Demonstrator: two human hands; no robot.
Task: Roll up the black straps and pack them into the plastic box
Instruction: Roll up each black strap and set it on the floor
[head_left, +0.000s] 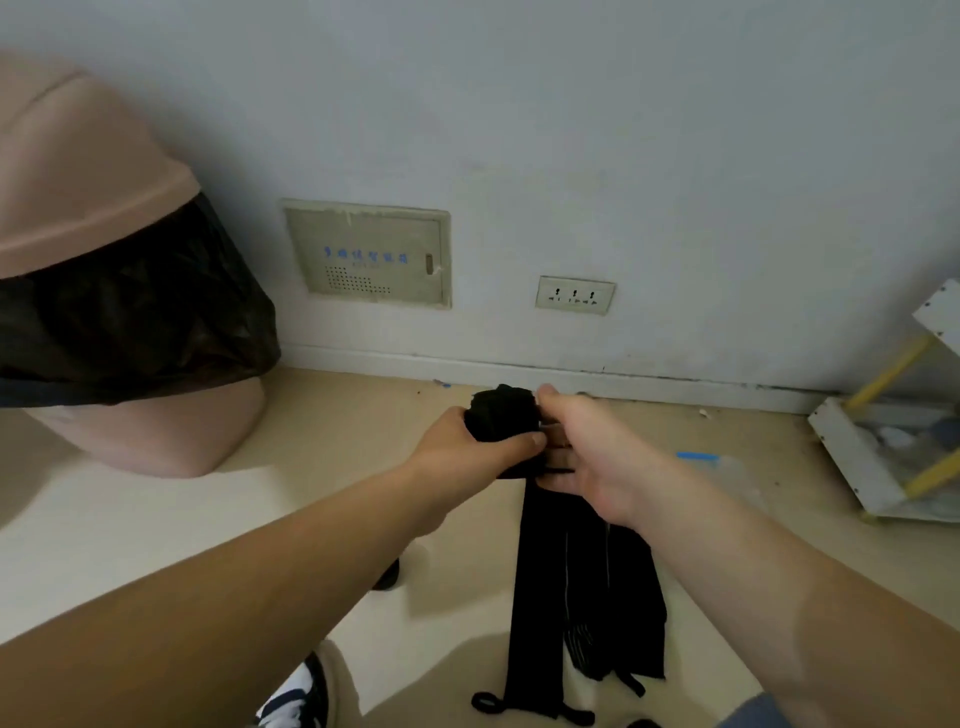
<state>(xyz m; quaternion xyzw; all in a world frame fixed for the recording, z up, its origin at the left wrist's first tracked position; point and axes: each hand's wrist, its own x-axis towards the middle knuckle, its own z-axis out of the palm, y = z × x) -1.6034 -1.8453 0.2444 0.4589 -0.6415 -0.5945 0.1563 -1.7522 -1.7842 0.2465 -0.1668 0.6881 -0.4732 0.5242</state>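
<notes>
The left hand (467, 441) holds the roll (501, 413) of black strap from the left side, with the thumb curled across its front. The right hand (587, 457) meets it from the right and pinches the right end, thumb on top and fingers below. The roll sits directly between both hands, in front of the person and toward the wall (675, 156). I judge that its axis lies left to right. Both hands touch the roll, so neither is nearer.

From under the roll the loose length (537, 597) runs straight back toward the person, its long axis pointing from the wall to the body, and it ends in loops. More black straps (623, 597) lie just beside it. The next turn probably has to go along this line. I cannot find the plastic box with certainty.
</notes>
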